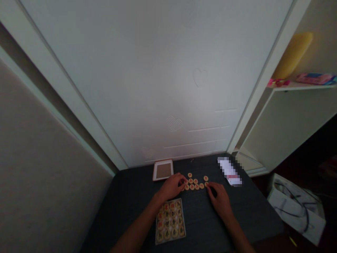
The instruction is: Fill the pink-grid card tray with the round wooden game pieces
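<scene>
Round wooden xiangqi pieces [197, 187] with red characters lie in loose rows on the dark table. My left hand [172, 186] is at the left end of these rows, thumb and forefinger closed on a piece at its edge. At the right end, my right hand [219, 198] has its fingertips closed on another piece [206, 184], which rests on the table. A single piece [205, 178] sits just above it. Nearer to me, partly under my left forearm, a square tray [170, 240] holds several more pieces with red and dark characters.
A shallow box lid [155, 172] with a brown inside lies at the table's back edge. On the right is a blurred white, paper-like item [228, 170]. A white panel [163, 70] rises behind the table [118, 203]. A white box with cables [297, 207] stands beyond the right edge.
</scene>
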A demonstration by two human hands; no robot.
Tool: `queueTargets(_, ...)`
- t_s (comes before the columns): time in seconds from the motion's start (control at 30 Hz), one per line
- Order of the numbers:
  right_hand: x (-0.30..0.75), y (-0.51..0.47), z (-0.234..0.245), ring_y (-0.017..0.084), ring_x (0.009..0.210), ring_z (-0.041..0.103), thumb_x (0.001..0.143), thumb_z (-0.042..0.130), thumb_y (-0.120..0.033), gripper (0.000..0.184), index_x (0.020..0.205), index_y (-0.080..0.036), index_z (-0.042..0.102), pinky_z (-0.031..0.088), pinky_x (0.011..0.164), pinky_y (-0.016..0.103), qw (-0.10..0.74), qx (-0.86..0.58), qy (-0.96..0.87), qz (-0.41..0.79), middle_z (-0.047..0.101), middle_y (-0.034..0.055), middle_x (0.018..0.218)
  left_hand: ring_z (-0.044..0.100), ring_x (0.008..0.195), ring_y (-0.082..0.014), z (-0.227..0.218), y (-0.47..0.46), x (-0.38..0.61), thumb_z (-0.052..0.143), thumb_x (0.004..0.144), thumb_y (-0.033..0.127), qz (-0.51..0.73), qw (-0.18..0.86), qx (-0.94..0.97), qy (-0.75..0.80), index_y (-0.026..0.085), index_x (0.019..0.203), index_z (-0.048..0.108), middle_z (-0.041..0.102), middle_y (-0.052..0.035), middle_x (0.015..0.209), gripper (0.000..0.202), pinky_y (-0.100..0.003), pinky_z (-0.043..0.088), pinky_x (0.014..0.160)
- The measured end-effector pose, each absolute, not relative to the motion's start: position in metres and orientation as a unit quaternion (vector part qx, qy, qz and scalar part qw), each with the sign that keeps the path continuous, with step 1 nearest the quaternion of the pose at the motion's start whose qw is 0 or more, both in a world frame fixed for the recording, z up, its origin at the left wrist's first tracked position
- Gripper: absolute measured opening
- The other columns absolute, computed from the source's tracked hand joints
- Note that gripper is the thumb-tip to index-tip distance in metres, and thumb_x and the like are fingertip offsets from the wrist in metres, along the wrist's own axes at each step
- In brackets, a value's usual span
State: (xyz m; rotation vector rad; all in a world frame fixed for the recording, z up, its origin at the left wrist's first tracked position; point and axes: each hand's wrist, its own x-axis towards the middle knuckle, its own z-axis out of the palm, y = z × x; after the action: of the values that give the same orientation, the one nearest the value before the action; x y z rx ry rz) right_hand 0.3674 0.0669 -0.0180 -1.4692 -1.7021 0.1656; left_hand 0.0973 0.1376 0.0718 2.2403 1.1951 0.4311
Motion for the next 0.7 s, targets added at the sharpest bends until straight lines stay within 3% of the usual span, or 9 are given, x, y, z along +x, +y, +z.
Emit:
queueTargets(0.33,0.3648,0.0650,-0.0138,0.027,0.097,0.067,0.097,0.056,-0.039,0.024,0.107,-0.025,0.072,0.055,0.088,0.046,0.430,-0.579,-0.691,0.052,0.073,0.0091,0.102,0.066,0.091,-0.0202,0.0634,0.1292,0.0934,0.067,0.080,0.028,0.116,0.261,0.835,0.470,0.023,0.100,0.071,0.070,-0.0032,0.101,0.021,-0.027,0.049,0.078)
queueTargets(0.7,0.3610,0.0609,-0.0116,0.029,0.105,0.066,0.094,0.057,-0.026,0.028,0.119,-0.031,0.070,0.057,0.088,0.047,0.386,-0.547,-0.742,0.031,0.069,0.0097,0.114,0.063,0.099,-0.0210,0.0682,0.1283,0.0944,0.065,0.086,0.028,0.112,0.251,0.849,0.451,0.027,0.104,0.072,0.068,-0.0024,0.104,0.020,-0.027,0.046,0.084)
